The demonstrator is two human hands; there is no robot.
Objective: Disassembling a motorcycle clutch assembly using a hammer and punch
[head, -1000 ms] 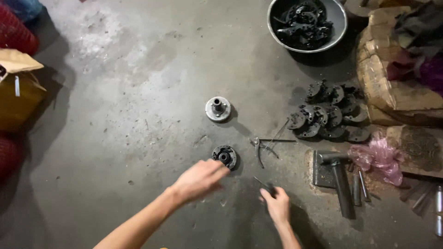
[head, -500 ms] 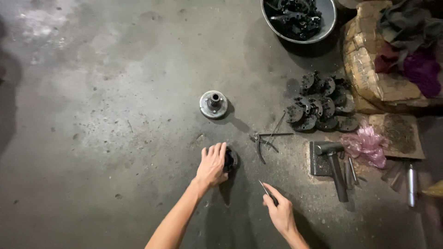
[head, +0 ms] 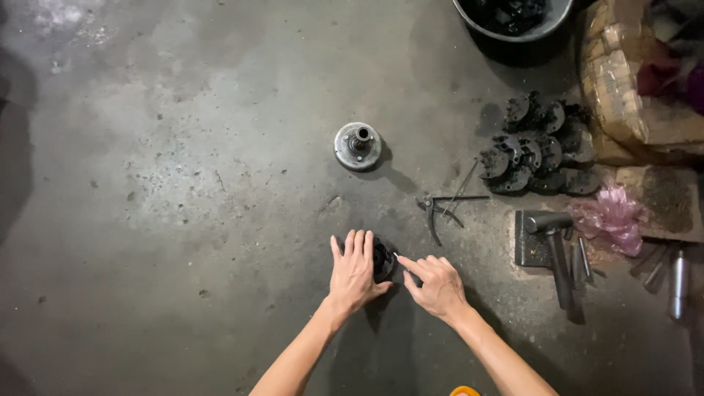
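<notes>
On the concrete floor (head: 183,183), a left hand (head: 353,273) cups a dark part (head: 383,260), grip loosely around it; the right hand (head: 438,284), fingers open, points at it. Seating it seemingly comes next, demanding alignment. Flanged hub (head: 358,146) at twelve o'clock.

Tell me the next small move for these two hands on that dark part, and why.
Probably steady the dark round part with the left hand, which already cups its left side, and bring the right hand in. The right hand's index fingertip points at the rim, and whether it holds anything is unclear.
</notes>
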